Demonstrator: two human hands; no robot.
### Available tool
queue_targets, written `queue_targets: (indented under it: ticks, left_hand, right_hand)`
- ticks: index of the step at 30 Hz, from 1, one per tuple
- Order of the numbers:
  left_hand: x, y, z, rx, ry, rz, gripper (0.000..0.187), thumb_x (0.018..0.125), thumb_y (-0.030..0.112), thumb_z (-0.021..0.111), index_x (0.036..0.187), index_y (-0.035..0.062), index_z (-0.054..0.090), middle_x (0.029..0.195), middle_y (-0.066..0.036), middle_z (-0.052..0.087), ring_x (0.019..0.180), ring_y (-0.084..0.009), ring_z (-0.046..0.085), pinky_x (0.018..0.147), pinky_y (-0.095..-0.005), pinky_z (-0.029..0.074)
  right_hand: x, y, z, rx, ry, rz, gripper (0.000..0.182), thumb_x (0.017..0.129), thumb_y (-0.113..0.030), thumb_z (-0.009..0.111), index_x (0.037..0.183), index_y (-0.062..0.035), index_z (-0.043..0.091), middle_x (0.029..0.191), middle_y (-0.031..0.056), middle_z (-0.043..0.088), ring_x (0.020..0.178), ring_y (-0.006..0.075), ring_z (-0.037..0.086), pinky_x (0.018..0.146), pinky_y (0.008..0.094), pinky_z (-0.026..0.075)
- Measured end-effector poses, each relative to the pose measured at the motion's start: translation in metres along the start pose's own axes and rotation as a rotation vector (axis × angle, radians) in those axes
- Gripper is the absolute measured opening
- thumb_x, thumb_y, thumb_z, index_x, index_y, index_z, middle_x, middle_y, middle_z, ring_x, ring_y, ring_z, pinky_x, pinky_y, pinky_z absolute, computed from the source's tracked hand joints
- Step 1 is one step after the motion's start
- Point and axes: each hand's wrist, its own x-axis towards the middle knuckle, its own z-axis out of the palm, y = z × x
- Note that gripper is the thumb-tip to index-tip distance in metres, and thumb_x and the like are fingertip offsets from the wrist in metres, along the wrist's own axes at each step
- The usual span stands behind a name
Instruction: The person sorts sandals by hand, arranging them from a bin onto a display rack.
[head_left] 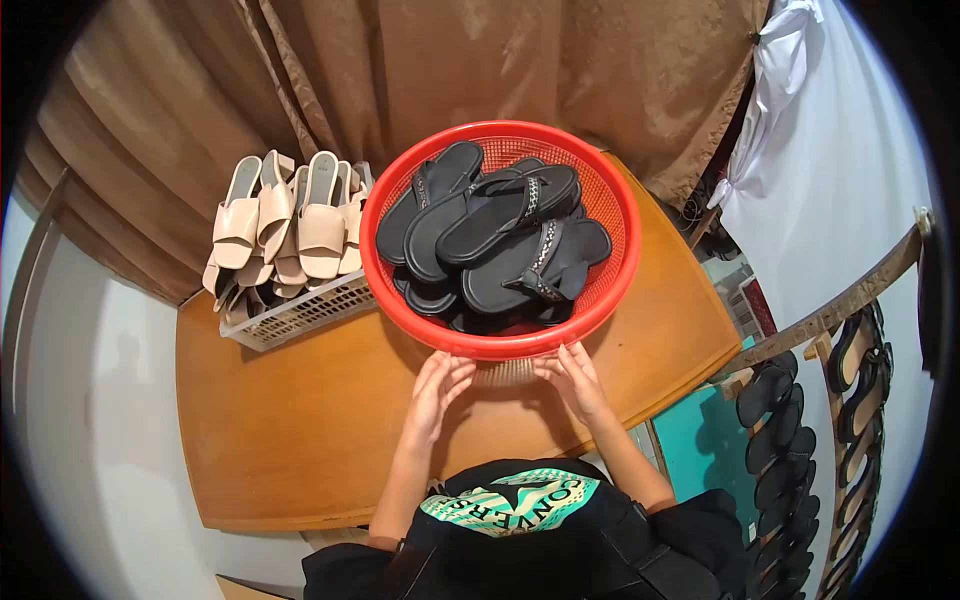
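A round red plastic basket (500, 347) stands on the wooden table, heaped with black thong sandals (510, 215); some straps carry a shiny chain-like trim. At the basket's near rim, left of its middle, my left hand (437, 388) has its fingers curled against the edge. My right hand (572, 380) grips the same rim farther right, its fingertips at the edge. Between my hands, part of the basket's lower wall shows beneath the rim. The undersides of my fingers are partly hidden.
Left of the basket, a pale plastic crate (310, 312) holds several beige slide sandals (322, 240). Brown curtains (460, 60) hang behind the wooden table (300, 440). Racks of black footwear (780, 440) stand at the right, near a white cloth (800, 190).
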Motion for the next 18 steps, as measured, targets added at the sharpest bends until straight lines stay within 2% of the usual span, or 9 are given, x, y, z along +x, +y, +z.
queue_targets:
  ticks: [1, 3, 4, 5, 7, 11, 13, 16, 18]
  left_hand:
    - [-0.005, 0.008, 0.001, 0.001, 0.006, 0.000, 0.028, 0.086, 0.025, 0.040, 0.106, 0.0042, 0.044, 0.101, -0.009, 0.052, 0.097, -0.0184, 0.049, 0.082, -0.0290, 0.039]
    - [-0.015, 0.018, -0.002, 0.374, -0.280, -0.093, 0.034, 0.087, 0.026, 0.039, 0.110, 0.0023, 0.044, 0.099, -0.009, 0.055, 0.093, -0.0157, 0.052, 0.081, -0.0276, 0.039]
    - [-0.017, 0.020, -0.003, 0.443, -0.349, -0.143, 0.036, 0.088, 0.026, 0.038, 0.114, 0.0017, 0.042, 0.098, -0.008, 0.056, 0.091, -0.0139, 0.051, 0.081, -0.0267, 0.038]
    - [-0.016, 0.019, -0.002, 0.434, -0.341, -0.149, 0.036, 0.088, 0.026, 0.038, 0.114, 0.0017, 0.042, 0.098, -0.008, 0.056, 0.091, -0.0139, 0.051, 0.081, -0.0267, 0.038]
    - [-0.009, 0.024, 0.005, 0.576, -0.497, -0.009, 0.034, 0.088, 0.024, 0.038, 0.113, 0.0008, 0.042, 0.098, -0.008, 0.055, 0.090, -0.0133, 0.052, 0.080, -0.0262, 0.039]
    - [0.027, 0.066, 0.032, 0.435, -0.482, 0.160, 0.033, 0.086, 0.024, 0.041, 0.109, -0.0001, 0.043, 0.088, -0.010, 0.056, 0.075, -0.0131, 0.056, 0.065, -0.0227, 0.044]
    - [0.059, 0.086, 0.047, 0.323, -0.397, 0.273, 0.032, 0.085, 0.024, 0.045, 0.107, 0.0004, 0.044, 0.083, -0.008, 0.056, 0.068, -0.0110, 0.056, 0.057, -0.0199, 0.044]
    - [0.126, 0.100, 0.069, 0.562, -0.193, 0.677, 0.027, 0.083, 0.017, 0.049, 0.102, -0.0011, 0.047, 0.082, -0.005, 0.055, 0.075, -0.0076, 0.051, 0.068, -0.0205, 0.042]
    - [0.172, 0.097, 0.071, 0.960, -0.001, 0.785, 0.045, 0.076, 0.029, 0.057, 0.106, -0.0019, 0.045, 0.093, -0.014, 0.054, 0.088, -0.0216, 0.052, 0.079, -0.0311, 0.040]
  right_hand:
    - [-0.001, -0.006, -0.005, 0.003, -0.002, 0.005, 0.025, 0.086, -0.022, 0.044, 0.105, -0.0062, 0.044, 0.097, 0.0060, 0.053, 0.087, 0.0138, 0.053, 0.077, 0.0271, 0.043]
    - [-0.004, -0.020, -0.017, -0.506, -0.366, 0.325, 0.027, 0.086, -0.023, 0.043, 0.105, -0.0029, 0.043, 0.095, 0.0069, 0.052, 0.090, 0.0125, 0.051, 0.078, 0.0260, 0.042]
    - [-0.005, -0.041, -0.007, -0.852, -0.546, 0.338, 0.035, 0.086, -0.027, 0.043, 0.109, 0.0004, 0.042, 0.095, 0.0074, 0.052, 0.092, 0.0126, 0.049, 0.080, 0.0252, 0.040]
    - [-0.001, -0.053, -0.003, -0.852, -0.550, 0.351, 0.035, 0.086, -0.027, 0.043, 0.109, 0.0004, 0.042, 0.095, 0.0074, 0.052, 0.092, 0.0126, 0.049, 0.080, 0.0252, 0.040]
    - [0.010, -0.074, 0.004, -1.003, -1.031, 0.315, 0.040, 0.087, -0.029, 0.042, 0.112, 0.0017, 0.040, 0.096, 0.0088, 0.053, 0.093, 0.0133, 0.049, 0.080, 0.0244, 0.039]
    - [0.046, -0.111, 0.022, -0.618, -0.996, 0.414, 0.042, 0.087, -0.029, 0.041, 0.117, 0.0002, 0.036, 0.104, 0.0112, 0.051, 0.095, 0.0146, 0.049, 0.079, 0.0278, 0.040]
    - [0.073, -0.125, 0.028, -0.526, -0.988, 0.309, 0.043, 0.086, -0.030, 0.041, 0.116, -0.0006, 0.037, 0.101, 0.0119, 0.052, 0.091, 0.0155, 0.051, 0.076, 0.0272, 0.042]
    - [0.121, -0.132, 0.036, -0.560, -0.626, 0.104, 0.034, 0.086, -0.024, 0.043, 0.112, -0.0020, 0.041, 0.092, 0.0080, 0.055, 0.082, 0.0112, 0.053, 0.072, 0.0244, 0.043]
    - [0.162, -0.134, 0.036, -0.666, -0.360, -0.093, 0.028, 0.085, -0.018, 0.043, 0.109, -0.0032, 0.043, 0.092, 0.0083, 0.054, 0.083, 0.0115, 0.052, 0.072, 0.0250, 0.043]
